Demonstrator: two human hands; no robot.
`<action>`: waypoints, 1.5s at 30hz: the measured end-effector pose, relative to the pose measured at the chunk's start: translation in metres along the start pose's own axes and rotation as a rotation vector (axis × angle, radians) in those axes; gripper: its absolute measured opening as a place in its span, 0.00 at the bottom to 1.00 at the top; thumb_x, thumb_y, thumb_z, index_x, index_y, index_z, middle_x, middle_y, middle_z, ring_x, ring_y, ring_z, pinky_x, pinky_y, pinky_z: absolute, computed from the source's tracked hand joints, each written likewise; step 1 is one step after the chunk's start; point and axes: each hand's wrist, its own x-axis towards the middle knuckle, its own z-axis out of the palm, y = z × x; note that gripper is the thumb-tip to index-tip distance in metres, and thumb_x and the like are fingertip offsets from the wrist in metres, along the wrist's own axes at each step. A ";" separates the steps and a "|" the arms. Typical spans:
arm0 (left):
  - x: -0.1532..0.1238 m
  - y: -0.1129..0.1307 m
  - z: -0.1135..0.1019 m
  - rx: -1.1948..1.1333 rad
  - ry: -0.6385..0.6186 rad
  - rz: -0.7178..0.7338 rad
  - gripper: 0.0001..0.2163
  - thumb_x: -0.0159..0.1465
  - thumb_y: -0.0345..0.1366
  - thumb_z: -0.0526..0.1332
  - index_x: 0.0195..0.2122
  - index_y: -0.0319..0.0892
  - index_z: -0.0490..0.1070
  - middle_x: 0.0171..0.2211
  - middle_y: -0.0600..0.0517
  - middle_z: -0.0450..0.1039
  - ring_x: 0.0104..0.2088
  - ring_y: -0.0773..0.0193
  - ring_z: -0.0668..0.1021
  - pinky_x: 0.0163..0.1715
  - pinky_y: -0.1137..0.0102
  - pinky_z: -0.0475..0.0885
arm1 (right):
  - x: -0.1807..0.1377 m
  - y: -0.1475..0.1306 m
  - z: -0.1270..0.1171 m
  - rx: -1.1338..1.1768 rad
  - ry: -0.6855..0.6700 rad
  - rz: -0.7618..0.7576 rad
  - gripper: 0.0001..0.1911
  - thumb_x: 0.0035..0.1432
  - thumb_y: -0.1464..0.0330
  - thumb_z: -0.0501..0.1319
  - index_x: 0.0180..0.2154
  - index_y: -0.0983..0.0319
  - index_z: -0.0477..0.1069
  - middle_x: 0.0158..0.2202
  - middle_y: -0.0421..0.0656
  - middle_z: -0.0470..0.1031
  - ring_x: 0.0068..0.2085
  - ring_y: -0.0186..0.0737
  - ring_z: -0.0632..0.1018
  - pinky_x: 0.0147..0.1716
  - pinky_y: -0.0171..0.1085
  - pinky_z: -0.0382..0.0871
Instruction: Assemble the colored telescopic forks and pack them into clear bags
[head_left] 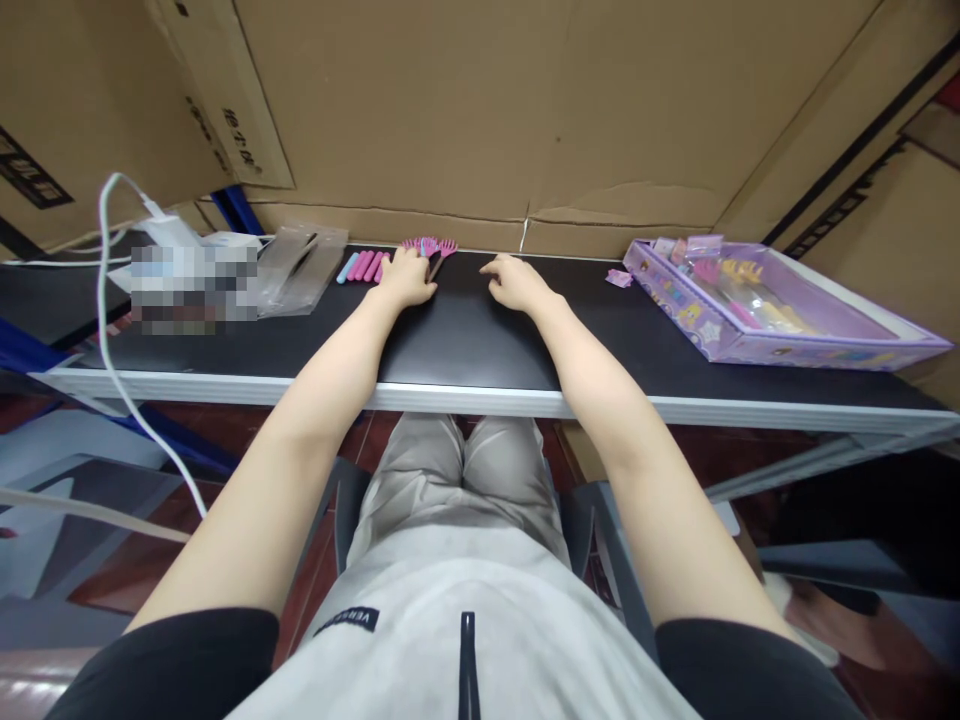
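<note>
My left hand (407,277) rests palm down at the back of the black table, thumb apart from the fingers. It covers part of a group of small pink pronged pieces (448,247) that look like toy forks. One has a dark stem beside my thumb. Left of this hand lies a row of short rounded pink sticks (365,266) with a light-blue stick (347,268) at its end; the hand hides the row's right end. My right hand (519,283) lies on the bare tabletop with its index finger stretched to the left, holding nothing.
On the right sits an open purple box (817,352) with yellow and pink pieces inside. A small pink packet (619,278) lies beside it. Clear plastic bags (304,270), a white cable (105,260) and a blurred-out item occupy the left. Cardboard (480,120) walls the back.
</note>
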 end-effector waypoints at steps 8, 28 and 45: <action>0.002 0.009 0.008 0.051 -0.045 0.020 0.26 0.71 0.37 0.54 0.66 0.27 0.73 0.70 0.26 0.66 0.74 0.32 0.64 0.73 0.40 0.59 | 0.000 0.005 0.000 0.116 -0.035 0.068 0.30 0.69 0.77 0.59 0.70 0.71 0.73 0.68 0.59 0.75 0.66 0.52 0.80 0.69 0.45 0.71; 0.030 -0.007 0.024 -0.282 0.073 0.318 0.05 0.66 0.33 0.62 0.32 0.43 0.72 0.46 0.40 0.80 0.53 0.48 0.80 0.62 0.55 0.72 | -0.003 0.000 0.001 0.062 -0.083 0.112 0.33 0.70 0.72 0.62 0.73 0.63 0.68 0.76 0.57 0.63 0.77 0.57 0.64 0.75 0.58 0.62; 0.016 0.004 0.014 -0.499 0.078 0.267 0.03 0.68 0.34 0.61 0.37 0.44 0.74 0.50 0.44 0.81 0.55 0.52 0.80 0.64 0.57 0.71 | -0.003 0.011 -0.004 -0.013 -0.099 0.226 0.21 0.66 0.74 0.62 0.57 0.58 0.84 0.62 0.53 0.81 0.66 0.62 0.78 0.68 0.62 0.71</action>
